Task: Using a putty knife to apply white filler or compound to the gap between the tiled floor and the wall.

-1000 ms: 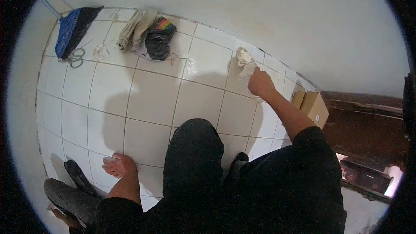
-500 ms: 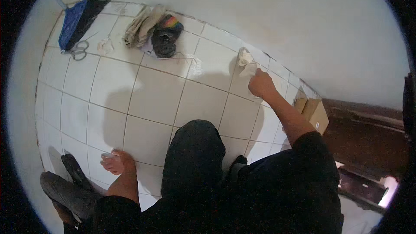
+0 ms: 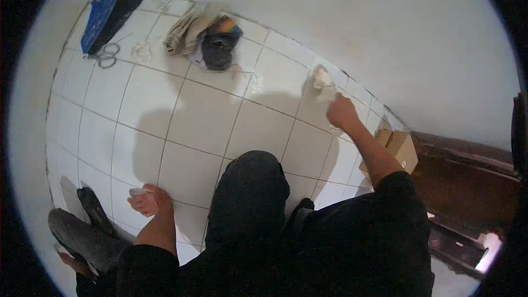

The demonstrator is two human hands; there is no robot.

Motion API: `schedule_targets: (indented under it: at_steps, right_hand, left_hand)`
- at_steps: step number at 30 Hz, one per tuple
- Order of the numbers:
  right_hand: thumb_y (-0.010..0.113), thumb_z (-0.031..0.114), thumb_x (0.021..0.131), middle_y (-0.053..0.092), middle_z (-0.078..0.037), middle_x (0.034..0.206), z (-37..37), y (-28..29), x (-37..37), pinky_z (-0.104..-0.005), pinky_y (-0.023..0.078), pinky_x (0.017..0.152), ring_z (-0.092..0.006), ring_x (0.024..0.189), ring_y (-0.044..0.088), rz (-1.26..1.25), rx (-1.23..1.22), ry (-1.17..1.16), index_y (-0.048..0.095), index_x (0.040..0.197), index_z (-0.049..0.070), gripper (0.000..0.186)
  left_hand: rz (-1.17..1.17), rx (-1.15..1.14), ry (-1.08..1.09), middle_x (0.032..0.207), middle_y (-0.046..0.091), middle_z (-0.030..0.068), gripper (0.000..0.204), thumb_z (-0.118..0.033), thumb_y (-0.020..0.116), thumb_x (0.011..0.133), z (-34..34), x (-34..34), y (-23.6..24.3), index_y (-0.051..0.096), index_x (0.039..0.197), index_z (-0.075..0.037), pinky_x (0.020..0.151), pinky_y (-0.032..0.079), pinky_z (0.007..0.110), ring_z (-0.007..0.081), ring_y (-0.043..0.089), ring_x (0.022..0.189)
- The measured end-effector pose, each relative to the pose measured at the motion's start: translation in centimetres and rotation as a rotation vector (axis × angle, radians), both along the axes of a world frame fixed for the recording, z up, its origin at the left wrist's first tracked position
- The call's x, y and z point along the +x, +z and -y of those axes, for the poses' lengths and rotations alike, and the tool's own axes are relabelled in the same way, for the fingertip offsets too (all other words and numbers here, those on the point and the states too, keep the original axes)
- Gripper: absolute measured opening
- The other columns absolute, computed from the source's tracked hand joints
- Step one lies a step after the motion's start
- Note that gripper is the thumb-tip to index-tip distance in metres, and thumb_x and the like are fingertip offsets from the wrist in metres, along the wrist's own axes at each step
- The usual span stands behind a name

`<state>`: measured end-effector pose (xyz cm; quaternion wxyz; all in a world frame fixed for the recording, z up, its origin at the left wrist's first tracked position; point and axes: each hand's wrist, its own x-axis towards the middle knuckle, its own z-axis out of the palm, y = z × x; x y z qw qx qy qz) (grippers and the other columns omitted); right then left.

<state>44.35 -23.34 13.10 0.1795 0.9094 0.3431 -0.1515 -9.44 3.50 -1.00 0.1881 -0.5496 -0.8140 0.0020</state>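
My right hand point(image 3: 342, 112) reaches out low over the white tiled floor near the wall, its fingers closed. A crumpled cream-white piece point(image 3: 323, 79), like a cloth or a thin bag, extends from its fingers toward the wall; its exact kind is unclear. My left hand point(image 3: 148, 200) hangs over the floor on the left side with curled fingers. Between them is a small whitish or clear object point(image 3: 137, 192), too blurred to name.
Along the far wall lie a blue and black broom head point(image 3: 107, 22), scissors point(image 3: 107, 56) and a heap of cloths point(image 3: 192, 30) with a dark bundle point(image 3: 219, 49). Right stands a cardboard box point(image 3: 401, 147) by brown furniture point(image 3: 462, 181). A dark trouser leg point(image 3: 82, 236) shows lower left.
The view has turned slightly. My right hand and the crumpled cream-white piece have shifted a little to the right; my left hand stays nearly in place.
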Motion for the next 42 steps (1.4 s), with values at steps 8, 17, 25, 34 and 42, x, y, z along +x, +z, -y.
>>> schedule_targets:
  at_steps: [8,17,25,34,42]
  right_hand:
    - [0.054,0.014,0.076,0.064,-0.024,0.096,-2.3,5.8,-0.7,-0.0444,0.051,0.08,-0.0367,0.092,0.063,-0.075,0.032,-0.289,0.061,0.091,-0.004,0.024]
    - [0.049,0.018,0.081,0.061,-0.031,0.1,-3.9,4.1,-1.6,-0.0449,0.049,0.084,-0.0416,0.097,0.06,-0.187,0.223,-0.31,0.057,0.098,-0.006,0.031]
    - [0.05,0.021,0.081,0.06,-0.028,0.104,-4.3,4.7,-2.4,-0.0437,0.049,0.086,-0.0397,0.098,0.06,-0.226,0.11,-0.229,0.055,0.105,-0.008,0.038]
    - [0.05,0.021,0.079,0.063,-0.028,0.092,-4.2,5.1,-1.3,-0.0414,0.052,0.079,-0.0414,0.09,0.063,-0.297,0.141,-0.353,0.057,0.096,-0.012,0.038]
    - [0.053,0.016,0.074,0.064,-0.029,0.085,-1.0,0.5,1.5,-0.0413,0.054,0.067,-0.0391,0.073,0.066,-0.272,0.095,-0.115,0.06,0.086,-0.013,0.033]
  left_hand:
    - [0.018,-0.075,0.012,0.137,0.037,0.0102,0.061,-0.042,0.055,0.082,0.0,0.0,1.2,0.038,0.133,-0.014,0.093,0.036,0.046,0.0272,0.036,0.127]
    - [0.087,-0.022,-0.079,0.139,0.034,0.0092,0.06,-0.043,0.053,0.083,0.4,0.0,1.3,0.036,0.134,-0.018,0.096,0.035,0.048,0.0271,0.034,0.128]
    - [-0.005,0.048,-0.025,0.14,0.034,0.0068,0.059,-0.044,0.052,0.083,0.1,-1.1,-1.4,0.036,0.135,-0.019,0.098,0.034,0.048,0.0267,0.034,0.129]
    - [0.029,-0.042,-0.005,0.139,0.035,0.0083,0.057,-0.048,0.045,0.085,0.3,-0.4,0.2,0.039,0.134,-0.019,0.098,0.033,0.048,0.0263,0.034,0.129]
    - [0.066,-0.086,0.02,0.138,0.036,0.0083,0.058,-0.045,0.051,0.083,0.0,0.9,1.6,0.038,0.134,-0.02,0.098,0.032,0.049,0.0278,0.034,0.128]
